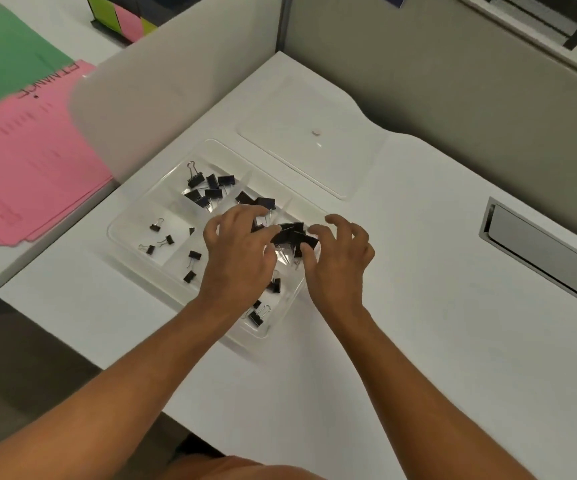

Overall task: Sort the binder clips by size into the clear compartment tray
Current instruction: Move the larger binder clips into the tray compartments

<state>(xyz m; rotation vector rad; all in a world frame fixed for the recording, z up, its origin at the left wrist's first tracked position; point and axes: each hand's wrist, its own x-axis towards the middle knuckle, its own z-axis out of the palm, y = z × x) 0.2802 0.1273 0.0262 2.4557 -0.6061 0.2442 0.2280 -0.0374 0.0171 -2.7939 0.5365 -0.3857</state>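
Both hands work over the clear compartment tray point(111, 233) at mid-worktop. The left hand point(238, 252) and right hand point(340, 263), fingers curled, pinch large binder clips point(297, 237) by its right edge.

clips point(213, 194) in tray point(125, 226), lid point(318, 161) behind, folders point(30, 161) far L

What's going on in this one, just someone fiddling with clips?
A person is sorting black binder clips in a clear compartment tray on a white desk. The left hand and right hand both curl round a bunch of large clips at the tray's right side. Small clips lie in the left compartment and medium clips in the far one. The clear lid lies beyond the tray.
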